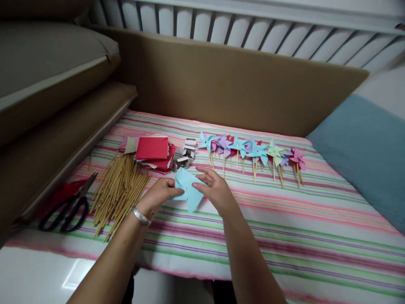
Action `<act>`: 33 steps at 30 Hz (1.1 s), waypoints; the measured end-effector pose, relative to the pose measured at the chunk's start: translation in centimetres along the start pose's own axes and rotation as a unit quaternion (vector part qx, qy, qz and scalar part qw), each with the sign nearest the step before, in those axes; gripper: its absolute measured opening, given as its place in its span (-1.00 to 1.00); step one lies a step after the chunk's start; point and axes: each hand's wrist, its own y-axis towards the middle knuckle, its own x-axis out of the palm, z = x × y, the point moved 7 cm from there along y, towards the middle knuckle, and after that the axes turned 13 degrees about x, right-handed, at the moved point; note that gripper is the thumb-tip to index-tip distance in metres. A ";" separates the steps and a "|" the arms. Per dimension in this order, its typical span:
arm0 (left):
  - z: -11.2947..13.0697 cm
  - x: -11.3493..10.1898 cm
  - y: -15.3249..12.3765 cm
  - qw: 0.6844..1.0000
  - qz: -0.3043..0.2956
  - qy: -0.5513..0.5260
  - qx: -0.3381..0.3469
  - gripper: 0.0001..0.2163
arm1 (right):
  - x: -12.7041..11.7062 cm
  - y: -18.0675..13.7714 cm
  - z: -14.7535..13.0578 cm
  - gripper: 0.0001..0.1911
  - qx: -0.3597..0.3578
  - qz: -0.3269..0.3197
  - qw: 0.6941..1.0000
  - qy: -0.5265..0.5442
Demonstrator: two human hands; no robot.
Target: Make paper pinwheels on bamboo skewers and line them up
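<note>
From the head camera, both hands meet over a striped cloth point(284, 219), and between them is one piece of blue paper point(189, 193), folded to a point that hangs toward the person. The left hand point(156, 197) pinches the paper's left edge with fingers closed on it and wears one silver bracelet point(141, 216) on the wrist. The right hand point(215, 190) grips the right edge, thumb under and fingers curled over the top. The paper is lifted just above the cloth, near its middle.

To the left lies one pair of black scissors point(68, 207) on a red scrap point(60, 193), and just beside it a loose heap of bamboo sticks point(118, 190) (far too many to count). Behind the sticks sits one stack of red paper squares point(153, 151), then a small pile of white bits point(187, 154), too small to make out.

Behind the hands runs one row of pinwheels point(253, 150). Six show plainly: three blue, one purple, one green and one pink. Others, purple and red, are half hidden among them. One blue cushion point(363, 147) lies at the right.
</note>
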 end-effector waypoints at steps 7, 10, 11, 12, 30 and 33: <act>-0.7 1.5 -0.2 0.996 -0.060 0.060 -0.014 -0.86 | 1.4 0.0 0.9 -0.54 0.042 -0.073 0.995 -0.054; -0.9 1.7 -0.2 0.995 -0.068 0.072 -0.008 -0.85 | 1.5 -0.2 0.7 -0.57 0.019 -0.071 0.993 -0.095; -0.9 1.7 -0.1 0.995 -0.067 0.067 -0.004 -0.85 | 1.4 -0.2 0.6 -0.59 0.011 -0.067 0.992 -0.106; -0.8 1.7 -0.1 0.996 -0.064 0.058 0.000 -0.86 | 1.4 -0.2 0.6 -0.60 0.006 -0.061 0.992 -0.112; -1.6 2.8 0.1 0.961 0.133 -0.240 0.028 -0.78 | 1.2 0.9 1.5 -0.61 0.003 0.090 0.977 0.194; -1.2 2.0 0.0 0.957 0.161 -0.239 0.022 -0.81 | 1.7 1.0 1.6 -0.56 0.001 0.081 0.980 0.183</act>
